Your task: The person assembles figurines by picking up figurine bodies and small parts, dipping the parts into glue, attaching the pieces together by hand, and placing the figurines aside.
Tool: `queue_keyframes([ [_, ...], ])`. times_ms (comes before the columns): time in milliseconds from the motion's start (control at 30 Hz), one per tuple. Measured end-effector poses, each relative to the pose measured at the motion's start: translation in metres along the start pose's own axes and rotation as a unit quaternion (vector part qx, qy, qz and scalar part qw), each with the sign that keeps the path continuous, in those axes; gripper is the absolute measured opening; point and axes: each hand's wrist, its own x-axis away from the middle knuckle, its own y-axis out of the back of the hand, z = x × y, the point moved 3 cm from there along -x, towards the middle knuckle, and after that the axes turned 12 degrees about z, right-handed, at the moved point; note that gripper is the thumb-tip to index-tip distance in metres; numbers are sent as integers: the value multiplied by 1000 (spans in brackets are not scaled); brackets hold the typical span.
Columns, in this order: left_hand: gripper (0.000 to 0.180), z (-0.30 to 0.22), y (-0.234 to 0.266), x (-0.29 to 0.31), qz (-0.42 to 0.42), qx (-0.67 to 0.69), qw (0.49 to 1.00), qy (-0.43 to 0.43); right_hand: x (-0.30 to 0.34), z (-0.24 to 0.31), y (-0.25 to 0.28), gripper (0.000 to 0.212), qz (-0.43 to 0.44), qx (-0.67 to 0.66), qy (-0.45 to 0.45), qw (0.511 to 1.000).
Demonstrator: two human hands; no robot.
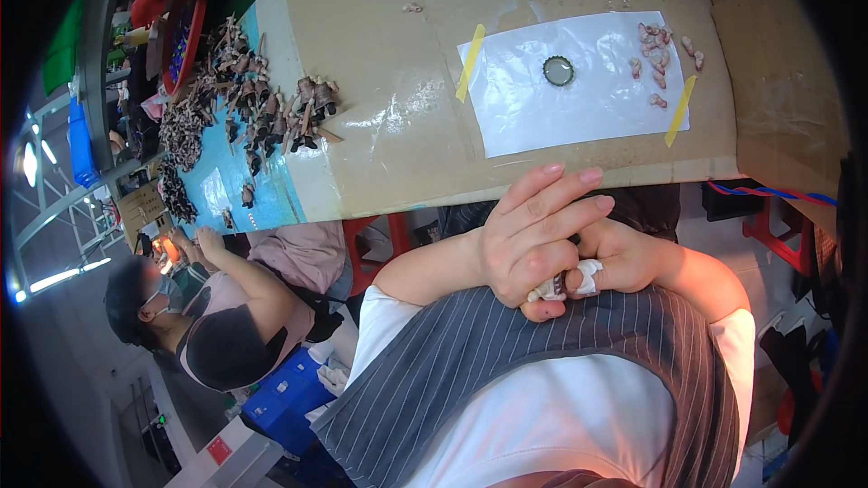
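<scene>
Close to my body, at the table's near edge, my two hands meet around a small figurine (550, 288), white and brown, mostly hidden by the fingers. My left hand (529, 244) pinches it between thumb and bent finger, while its other fingers stretch out to the upper right. From the other side my right hand (619, 251) grips it too, with a white wrap (587, 277) showing by its thumb. Beyond them, a white sheet (524, 122) is taped to the table; on it lie an upturned bottle cap (558, 70) and several small pinkish pieces (658, 77).
Brown cardboard (389, 126) covers the table. Many brown figurines (262, 104) are heaped on a blue surface at the left, near a red basket (183, 32). A cardboard box (782, 63) stands at the right. A masked person (226, 307) works at the left, by a red stool (380, 248).
</scene>
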Motion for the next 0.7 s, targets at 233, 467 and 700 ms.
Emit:
queue_keyframes([
  [233, 47, 0, 0, 1, -1, 9, 1000, 3, 0, 0, 1, 19, 8, 16, -11, 1000],
  [467, 45, 0, -1, -1, -10, 12, 1000, -17, 2, -1, 2, 21, 12, 6, -11, 1000],
  [700, 45, 1, -1, -1, 9, 2, 1000, -3, 2, -4, 2, 21, 11, 11, 3, 1000],
])
